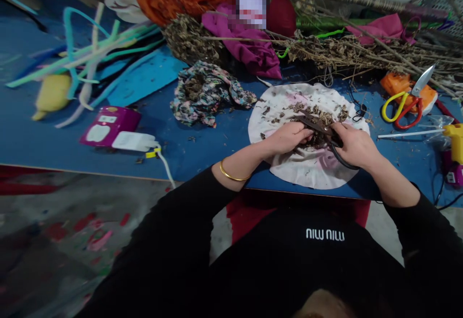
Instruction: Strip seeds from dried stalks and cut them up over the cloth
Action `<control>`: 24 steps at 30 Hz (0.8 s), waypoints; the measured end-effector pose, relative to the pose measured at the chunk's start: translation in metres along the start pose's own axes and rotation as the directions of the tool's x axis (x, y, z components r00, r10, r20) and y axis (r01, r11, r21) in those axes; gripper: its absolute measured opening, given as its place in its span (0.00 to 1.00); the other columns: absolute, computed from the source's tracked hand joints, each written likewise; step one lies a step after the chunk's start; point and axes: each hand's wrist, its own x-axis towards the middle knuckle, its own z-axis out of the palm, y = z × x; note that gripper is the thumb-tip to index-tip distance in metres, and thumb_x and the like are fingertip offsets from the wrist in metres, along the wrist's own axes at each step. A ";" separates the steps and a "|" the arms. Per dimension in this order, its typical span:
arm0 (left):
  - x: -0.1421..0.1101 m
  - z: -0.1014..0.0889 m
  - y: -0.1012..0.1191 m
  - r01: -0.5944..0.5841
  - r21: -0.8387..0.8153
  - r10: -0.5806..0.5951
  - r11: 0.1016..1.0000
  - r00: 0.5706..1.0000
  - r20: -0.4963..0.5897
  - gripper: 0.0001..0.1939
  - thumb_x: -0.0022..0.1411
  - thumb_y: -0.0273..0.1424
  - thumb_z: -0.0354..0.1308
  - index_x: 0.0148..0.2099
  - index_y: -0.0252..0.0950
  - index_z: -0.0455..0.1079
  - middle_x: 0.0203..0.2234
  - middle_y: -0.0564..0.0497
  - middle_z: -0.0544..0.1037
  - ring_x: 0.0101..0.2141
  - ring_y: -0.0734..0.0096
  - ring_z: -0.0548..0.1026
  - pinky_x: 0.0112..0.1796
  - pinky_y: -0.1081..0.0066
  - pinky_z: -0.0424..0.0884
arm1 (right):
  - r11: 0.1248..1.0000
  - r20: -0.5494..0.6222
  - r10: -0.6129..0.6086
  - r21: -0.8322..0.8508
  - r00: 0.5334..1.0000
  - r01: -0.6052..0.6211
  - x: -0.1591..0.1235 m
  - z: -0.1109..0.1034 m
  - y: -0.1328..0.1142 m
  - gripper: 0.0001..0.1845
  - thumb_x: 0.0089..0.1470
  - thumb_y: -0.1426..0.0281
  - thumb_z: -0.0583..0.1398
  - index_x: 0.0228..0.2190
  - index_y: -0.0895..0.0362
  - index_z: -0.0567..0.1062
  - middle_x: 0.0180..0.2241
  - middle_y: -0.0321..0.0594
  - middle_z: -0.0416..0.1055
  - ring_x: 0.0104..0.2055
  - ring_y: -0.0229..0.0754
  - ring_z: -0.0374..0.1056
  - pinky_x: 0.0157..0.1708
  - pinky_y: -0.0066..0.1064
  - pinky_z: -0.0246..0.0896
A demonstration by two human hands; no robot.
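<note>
A round white cloth [314, 171] with pink patches lies at the table's front edge, strewn with crumbled dried plant bits [318, 112]. Over it, my right hand [352, 145] is closed round the black handles of a pair of scissors [315, 123], whose dark blades point left. My left hand [289, 137] is closed beside the blades, its fingertips down among the dried leaves. What it pinches is mostly hidden, though dried plant matter shows right under it. A gold bangle [231, 171] circles my left wrist.
Scissors with yellow and red handles [408, 103] lie to the right, near a yellow glue gun [454, 139]. A floral cloth bundle [210, 94] and a purple box [110, 127] are to the left. Dried branches [333, 55] line the back of the blue table [213, 149].
</note>
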 end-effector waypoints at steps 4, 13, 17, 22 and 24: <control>-0.001 -0.001 0.001 -0.006 0.060 0.008 0.998 1.000 -0.022 0.15 0.70 0.36 0.51 0.30 0.37 0.66 0.25 0.50 0.71 0.29 0.68 0.68 0.34 0.67 0.64 | 0.999 0.020 0.013 0.034 1.000 -0.014 0.001 0.003 0.002 0.23 0.61 0.63 0.53 0.53 0.58 0.74 0.46 0.52 0.79 0.41 0.52 0.73 0.35 0.35 0.55; 0.000 0.004 -0.002 -0.079 -0.218 0.037 0.973 0.981 -0.191 0.13 0.72 0.37 0.53 0.34 0.37 0.62 0.26 0.53 0.65 0.27 0.73 0.62 0.32 0.70 0.62 | 0.992 -0.106 0.056 0.117 0.993 -0.044 -0.001 -0.003 0.009 0.28 0.60 0.59 0.55 0.58 0.56 0.73 0.52 0.52 0.78 0.44 0.54 0.74 0.37 0.36 0.60; 0.001 0.005 -0.004 -0.141 -0.214 0.074 0.967 0.952 -0.296 0.12 0.72 0.37 0.54 0.35 0.37 0.62 0.25 0.53 0.64 0.27 0.72 0.62 0.31 0.70 0.61 | 0.988 -0.109 0.030 0.155 0.994 -0.012 -0.003 -0.005 0.010 0.28 0.60 0.59 0.55 0.58 0.55 0.73 0.50 0.50 0.78 0.43 0.54 0.74 0.37 0.36 0.60; 0.000 0.006 -0.002 -0.105 -0.168 0.064 0.980 0.970 -0.236 0.13 0.71 0.36 0.53 0.33 0.36 0.65 0.23 0.53 0.65 0.25 0.73 0.61 0.29 0.70 0.60 | 0.987 -0.100 0.006 0.158 0.995 0.010 -0.003 -0.005 0.007 0.27 0.60 0.59 0.55 0.57 0.56 0.74 0.49 0.51 0.78 0.43 0.54 0.74 0.37 0.36 0.60; 0.001 0.007 -0.003 -0.100 -0.139 0.069 0.985 0.975 -0.212 0.14 0.71 0.36 0.53 0.32 0.35 0.66 0.23 0.52 0.66 0.25 0.73 0.60 0.28 0.70 0.59 | 0.989 -0.084 -0.005 0.149 0.996 0.018 -0.003 -0.005 0.006 0.28 0.59 0.59 0.55 0.57 0.57 0.73 0.50 0.52 0.78 0.43 0.54 0.73 0.37 0.36 0.60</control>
